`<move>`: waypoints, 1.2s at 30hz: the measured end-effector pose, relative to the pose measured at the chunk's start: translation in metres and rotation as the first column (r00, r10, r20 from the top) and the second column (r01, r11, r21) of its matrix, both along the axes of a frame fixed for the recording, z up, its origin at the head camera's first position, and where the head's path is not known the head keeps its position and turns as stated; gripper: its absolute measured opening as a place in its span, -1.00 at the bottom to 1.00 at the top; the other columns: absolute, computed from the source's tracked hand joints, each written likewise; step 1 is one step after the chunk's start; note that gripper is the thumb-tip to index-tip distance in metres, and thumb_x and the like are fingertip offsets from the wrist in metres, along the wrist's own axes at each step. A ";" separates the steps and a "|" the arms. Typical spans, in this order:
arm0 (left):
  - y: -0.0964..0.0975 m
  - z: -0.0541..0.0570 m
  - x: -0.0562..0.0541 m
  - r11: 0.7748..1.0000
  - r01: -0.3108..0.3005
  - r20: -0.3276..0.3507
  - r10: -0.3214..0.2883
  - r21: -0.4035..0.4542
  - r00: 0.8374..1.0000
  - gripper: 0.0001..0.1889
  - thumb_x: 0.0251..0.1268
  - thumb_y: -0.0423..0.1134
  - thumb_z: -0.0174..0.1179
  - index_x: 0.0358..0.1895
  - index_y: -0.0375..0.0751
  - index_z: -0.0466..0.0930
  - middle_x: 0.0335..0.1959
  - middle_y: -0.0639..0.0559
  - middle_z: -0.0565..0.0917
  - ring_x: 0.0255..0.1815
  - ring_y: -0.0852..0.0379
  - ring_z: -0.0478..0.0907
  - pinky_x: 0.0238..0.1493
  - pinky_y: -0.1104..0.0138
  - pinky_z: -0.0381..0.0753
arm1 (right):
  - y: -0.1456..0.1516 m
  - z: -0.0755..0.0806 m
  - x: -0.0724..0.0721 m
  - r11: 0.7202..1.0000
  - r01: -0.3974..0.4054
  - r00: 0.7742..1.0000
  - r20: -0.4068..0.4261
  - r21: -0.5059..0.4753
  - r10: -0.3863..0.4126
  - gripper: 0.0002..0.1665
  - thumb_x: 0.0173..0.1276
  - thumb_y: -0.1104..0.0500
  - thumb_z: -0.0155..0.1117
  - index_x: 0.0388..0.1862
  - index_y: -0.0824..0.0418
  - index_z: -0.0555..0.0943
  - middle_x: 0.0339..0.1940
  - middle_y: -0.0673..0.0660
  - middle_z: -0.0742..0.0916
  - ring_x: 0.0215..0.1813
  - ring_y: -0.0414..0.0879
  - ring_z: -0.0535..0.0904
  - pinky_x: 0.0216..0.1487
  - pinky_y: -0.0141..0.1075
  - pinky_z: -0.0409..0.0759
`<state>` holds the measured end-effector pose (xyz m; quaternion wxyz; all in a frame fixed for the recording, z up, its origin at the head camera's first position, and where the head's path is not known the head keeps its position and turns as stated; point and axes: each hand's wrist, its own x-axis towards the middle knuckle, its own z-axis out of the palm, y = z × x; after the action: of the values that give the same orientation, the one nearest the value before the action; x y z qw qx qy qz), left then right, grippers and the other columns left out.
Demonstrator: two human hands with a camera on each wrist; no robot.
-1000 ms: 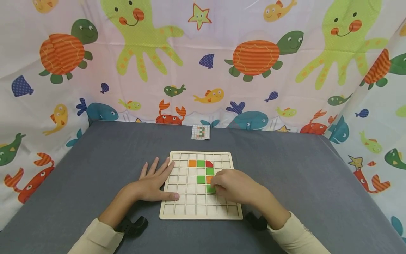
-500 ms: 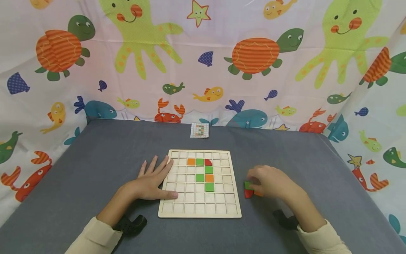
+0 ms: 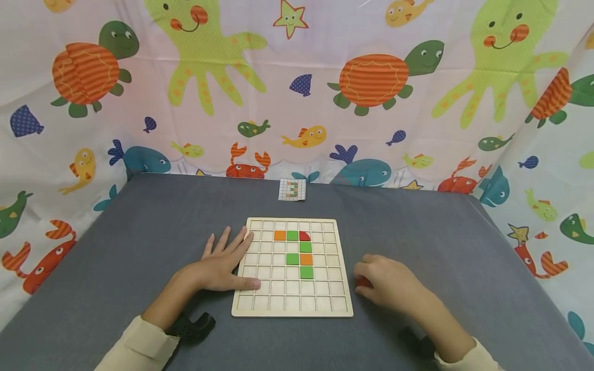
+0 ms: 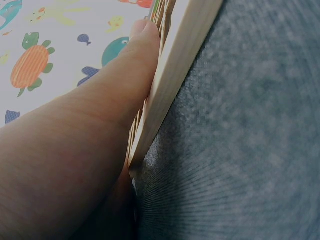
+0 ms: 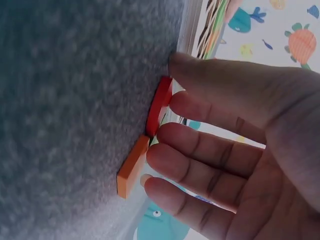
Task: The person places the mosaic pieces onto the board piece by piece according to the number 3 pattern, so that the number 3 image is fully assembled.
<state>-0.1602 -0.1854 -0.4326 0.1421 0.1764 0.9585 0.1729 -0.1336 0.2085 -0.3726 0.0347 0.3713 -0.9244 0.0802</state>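
My left hand [image 3: 218, 270] lies spread on the left side of a wooden grid board [image 3: 274, 305], its thumb along the lower left squares. On the board sit orange, green and red tiles, among them a lower green tile [image 3: 307, 272] and a rounded red tile [image 3: 304, 236]. Right of the board, my right hand [image 3: 389, 282] reaches down over loose tiles on the cloth. In the right wrist view its thumb and fingertips are close at a red tile [image 5: 159, 106], fingers loosely bent. An orange tile [image 5: 132, 167] lies by the other fingertips. The loose green tile is hidden.
A small card [image 3: 292, 190] with a coloured grid pattern lies at the back of the grey cloth-covered table [image 3: 185, 206]. Behind it hangs a sea-animal curtain [image 3: 274, 77]. A dark wrist strap [image 3: 192, 329] shows under the left wrist.
My right hand has left the board and moved right to the loose tiles, then lowered slightly over them. The left hand stays on the board.
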 end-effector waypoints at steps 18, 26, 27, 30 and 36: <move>0.002 0.019 0.009 0.998 0.032 0.006 -0.033 0.058 0.999 0.30 0.00 0.63 0.13 0.66 -0.05 -0.23 0.65 -0.06 -0.31 0.57 -0.28 -0.57 0.36 -0.25 -0.66 | -0.006 0.002 0.009 0.997 0.067 0.997 0.029 0.031 -0.068 -0.68 0.02 0.34 0.55 -0.48 -0.01 0.59 -0.55 -0.14 0.44 -0.45 -0.21 0.34 -0.50 -0.33 0.33; 0.001 0.011 0.005 1.000 0.021 0.003 -0.021 0.022 1.000 0.31 -0.06 0.71 0.03 0.65 0.06 -0.29 0.64 0.05 -0.36 0.58 -0.19 -0.61 0.37 -0.21 -0.66 | -0.006 0.003 0.009 0.999 0.036 0.999 0.012 0.020 -0.036 -0.66 0.00 0.39 0.49 -0.47 0.00 0.55 -0.54 -0.15 0.39 -0.46 -0.22 0.30 -0.52 -0.34 0.29; 0.001 0.009 0.005 1.000 0.019 0.005 -0.020 0.017 1.000 0.31 -0.07 0.72 0.03 0.65 0.08 -0.31 0.64 0.07 -0.37 0.57 -0.18 -0.62 0.37 -0.21 -0.66 | -0.006 0.003 0.010 0.999 0.036 0.999 0.013 0.019 -0.036 -0.67 0.00 0.37 0.50 -0.45 0.01 0.56 -0.53 -0.15 0.39 -0.46 -0.22 0.30 -0.52 -0.34 0.29; 0.001 0.007 0.004 1.000 0.020 0.010 -0.021 0.021 1.000 0.31 -0.08 0.72 0.03 0.65 0.09 -0.31 0.64 0.08 -0.38 0.57 -0.17 -0.63 0.37 -0.21 -0.68 | -0.007 0.003 0.010 0.999 0.038 0.999 0.016 0.016 -0.038 -0.70 0.00 0.34 0.51 -0.39 0.05 0.58 -0.49 -0.13 0.42 -0.45 -0.22 0.31 -0.50 -0.34 0.33; 0.001 0.009 0.005 0.999 0.024 0.013 -0.024 0.026 1.000 0.32 -0.08 0.72 0.02 0.65 0.07 -0.30 0.64 0.07 -0.37 0.57 -0.18 -0.62 0.37 -0.22 -0.66 | -0.014 0.004 0.009 1.000 0.028 1.000 0.009 0.009 -0.028 -0.74 0.03 0.29 0.53 -0.41 0.06 0.59 -0.48 -0.13 0.43 -0.45 -0.22 0.32 -0.48 -0.36 0.36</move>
<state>-0.1553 -0.1847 -0.4237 0.1484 0.1884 0.9531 0.1847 -0.1241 0.1948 -0.3681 0.0301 0.3581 -0.9300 0.0774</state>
